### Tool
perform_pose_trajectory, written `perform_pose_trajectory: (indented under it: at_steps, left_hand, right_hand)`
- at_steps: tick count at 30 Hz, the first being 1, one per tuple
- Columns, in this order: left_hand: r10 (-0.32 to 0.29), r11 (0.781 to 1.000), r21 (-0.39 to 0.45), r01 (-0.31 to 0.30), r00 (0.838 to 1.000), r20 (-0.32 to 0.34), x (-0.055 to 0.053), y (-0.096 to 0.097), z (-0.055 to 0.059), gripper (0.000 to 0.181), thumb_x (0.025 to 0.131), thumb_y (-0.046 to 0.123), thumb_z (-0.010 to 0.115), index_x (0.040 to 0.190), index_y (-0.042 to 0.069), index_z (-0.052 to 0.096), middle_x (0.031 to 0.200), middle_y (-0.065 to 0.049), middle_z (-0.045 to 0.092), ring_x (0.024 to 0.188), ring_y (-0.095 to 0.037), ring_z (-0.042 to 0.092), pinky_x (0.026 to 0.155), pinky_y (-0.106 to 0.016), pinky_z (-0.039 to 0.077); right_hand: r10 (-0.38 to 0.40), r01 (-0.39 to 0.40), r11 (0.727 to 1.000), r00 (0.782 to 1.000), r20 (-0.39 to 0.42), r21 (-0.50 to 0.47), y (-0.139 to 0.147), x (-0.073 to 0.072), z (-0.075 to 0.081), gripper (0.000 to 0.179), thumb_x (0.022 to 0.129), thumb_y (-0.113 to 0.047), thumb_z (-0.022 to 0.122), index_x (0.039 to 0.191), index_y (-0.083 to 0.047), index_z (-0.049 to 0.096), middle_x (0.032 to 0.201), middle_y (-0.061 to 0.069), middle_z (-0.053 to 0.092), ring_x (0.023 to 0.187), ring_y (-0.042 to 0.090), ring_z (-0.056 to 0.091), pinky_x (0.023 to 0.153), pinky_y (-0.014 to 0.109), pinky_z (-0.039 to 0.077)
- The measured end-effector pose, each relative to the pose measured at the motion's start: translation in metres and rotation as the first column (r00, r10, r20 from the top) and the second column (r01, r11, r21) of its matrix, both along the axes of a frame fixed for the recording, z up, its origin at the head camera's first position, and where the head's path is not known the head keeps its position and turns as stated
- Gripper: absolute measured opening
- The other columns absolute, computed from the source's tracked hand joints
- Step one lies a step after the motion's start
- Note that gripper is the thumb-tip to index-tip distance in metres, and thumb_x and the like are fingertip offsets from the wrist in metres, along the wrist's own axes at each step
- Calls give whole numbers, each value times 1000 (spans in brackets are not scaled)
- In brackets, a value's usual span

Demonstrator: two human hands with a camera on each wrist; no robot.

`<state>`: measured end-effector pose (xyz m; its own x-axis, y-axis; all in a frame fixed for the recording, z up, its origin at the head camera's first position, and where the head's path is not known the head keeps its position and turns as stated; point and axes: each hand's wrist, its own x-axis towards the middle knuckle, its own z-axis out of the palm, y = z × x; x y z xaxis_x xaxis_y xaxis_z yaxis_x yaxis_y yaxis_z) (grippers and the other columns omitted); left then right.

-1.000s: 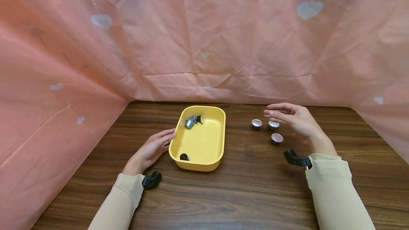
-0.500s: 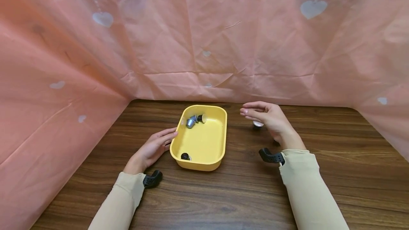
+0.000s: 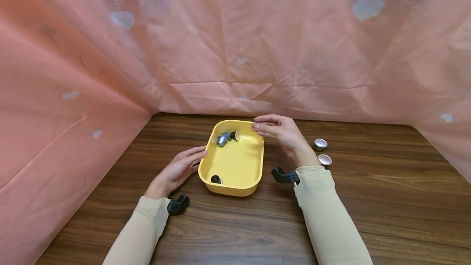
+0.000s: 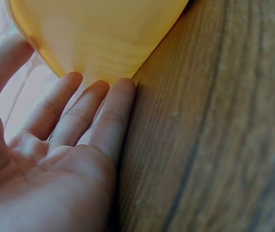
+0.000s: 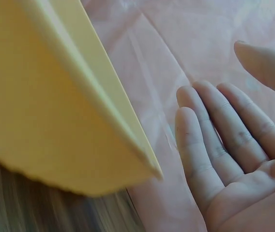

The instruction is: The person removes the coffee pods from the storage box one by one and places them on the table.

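Observation:
The yellow plastic tray (image 3: 232,192) stands on the table with several coffee capsules inside. A blue-grey capsule (image 3: 222,140) lies at its far left, beside a black one with a pale lid (image 3: 237,135). One more black capsule (image 3: 215,179) is in the near left corner. My left hand (image 3: 179,171) rests its straight fingertips against the tray's left wall, also seen in the left wrist view. My right hand (image 3: 283,136) overlaps the tray's far right corner; the right wrist view shows its palm (image 5: 253,198) bare, fingers extended.
Two lidded capsules (image 3: 321,144) (image 3: 325,159) stand on the wooden table (image 3: 235,228), right of my right wrist. A pink cloth (image 3: 257,52) with pale hearts hangs behind and along the left side of the table.
My right hand has swept left from above the loose capsules to the tray's far right corner. The leftmost loose capsule is now hidden behind it. My left hand stays at the tray.

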<state>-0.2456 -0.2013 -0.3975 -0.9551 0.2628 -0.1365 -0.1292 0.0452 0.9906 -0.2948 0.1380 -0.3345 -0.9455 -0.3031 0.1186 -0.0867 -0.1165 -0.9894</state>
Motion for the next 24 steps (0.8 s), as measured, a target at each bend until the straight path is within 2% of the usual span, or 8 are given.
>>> perform_pose_trajectory:
  at_steps: [6,13,16,19,24]
  left_hand:
    - [5,1000,16,-5,1000,2,2,4,-1,57,112,26,59,161,2,46,168,-17,46,138,-13,58,105,-28,54]
    - [14,999,30,-14,1000,4,6,8,1,55,112,24,58,161,1,47,166,-17,49,130,-8,62,103,-28,56]
    - [25,999,31,-25,1000,3,7,8,2,54,112,24,58,160,2,48,165,-16,50,128,-7,63,102,-27,56]
    - [34,999,32,-34,999,4,7,9,3,54,112,24,58,160,2,49,164,-16,51,129,-8,63,102,-27,56]
    - [27,999,33,-28,999,28,9,11,0,55,112,25,59,161,3,48,166,-16,49,138,-15,59,105,-28,54]
  right_hand:
    - [46,-45,999,999,30,-24,-22,-1,1,39,99,-5,76,133,9,66,106,-1,82,102,10,79,104,37,60]
    - [79,-78,996,997,14,-53,-35,0,5,43,100,-1,73,137,15,61,106,0,81,118,26,77,108,41,58]
    - [85,-84,995,996,13,-59,-39,-1,6,43,100,0,72,138,17,60,104,-1,81,117,24,77,105,38,60]
    - [83,-82,995,996,14,-59,-42,-3,7,43,100,-1,72,138,16,61,104,-2,81,109,17,79,101,35,61]
    - [68,-68,998,997,41,-11,-51,-4,4,42,98,-6,77,134,12,66,105,-1,81,103,15,79,107,42,58]
